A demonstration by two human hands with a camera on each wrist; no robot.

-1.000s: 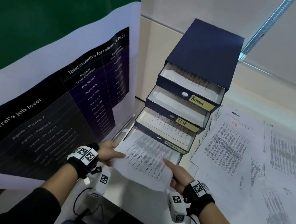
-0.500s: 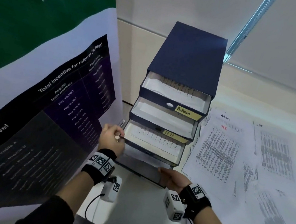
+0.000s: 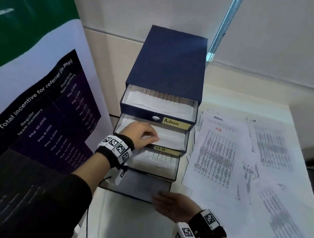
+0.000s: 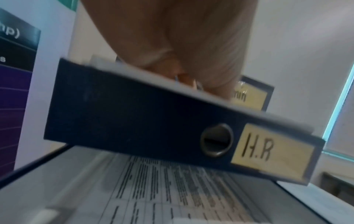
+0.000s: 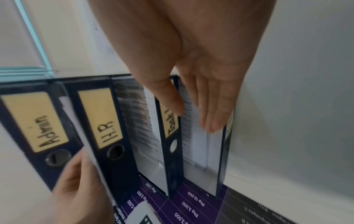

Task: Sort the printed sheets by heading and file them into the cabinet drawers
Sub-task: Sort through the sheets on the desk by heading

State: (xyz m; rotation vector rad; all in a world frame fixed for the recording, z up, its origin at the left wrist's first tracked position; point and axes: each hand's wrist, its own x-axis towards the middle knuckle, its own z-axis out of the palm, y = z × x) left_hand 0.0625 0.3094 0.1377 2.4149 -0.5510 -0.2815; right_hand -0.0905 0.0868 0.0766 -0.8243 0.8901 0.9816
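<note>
A dark blue cabinet [image 3: 169, 60] stands on the table with all of its drawers pulled out in steps. The Admin drawer [image 3: 173, 122] on top, the H.R drawer [image 3: 171, 140] and the third drawer [image 3: 156, 160] hold printed sheets. My left hand [image 3: 142, 135] has its fingers curled over the front wall of the H.R drawer [image 4: 134, 121], reaching inside. My right hand [image 3: 172, 204] lies with straight fingers at the front right of the bottom drawer [image 3: 139, 186], over the sheet [image 5: 195, 144] that lies in it.
Several loose printed sheets [image 3: 217, 156] are spread on the white table [image 3: 128, 225] right of the cabinet, the top one headed Admin. A large poster [image 3: 41, 123] stands close on the left. A wall is behind the cabinet.
The sheet that both hands held a second ago now lies in the bottom drawer. My left hand has risen to the H.R drawer. My right hand stays at the bottom drawer's front.
</note>
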